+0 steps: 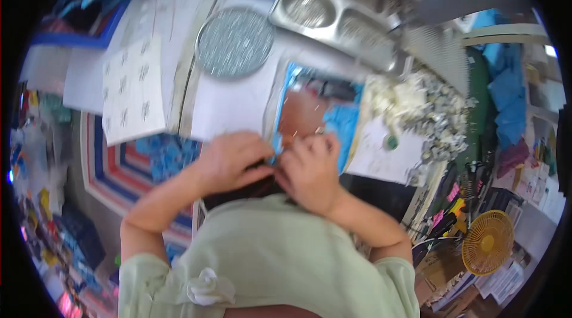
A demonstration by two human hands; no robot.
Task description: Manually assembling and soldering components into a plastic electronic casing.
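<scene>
My left hand (237,160) and my right hand (311,170) meet in front of me at the near edge of a shiny, blue-edged rectangular panel (302,112). The fingers of both hands are bent and pressed together. Whatever they pinch is too small and blurred to make out. The panel's glossy surface shows brown, blue and dark patches that look like reflections, with a few thin bright pins or slivers on it.
Beyond my left hand is a round dish of fine silvery pieces (235,42). A metal compartment tray (332,33) stands at the back. White and silvery small parts (426,109) are heaped at right. A pale card with dark marks (134,92) lies left; a yellow fan (488,242) stands lower right.
</scene>
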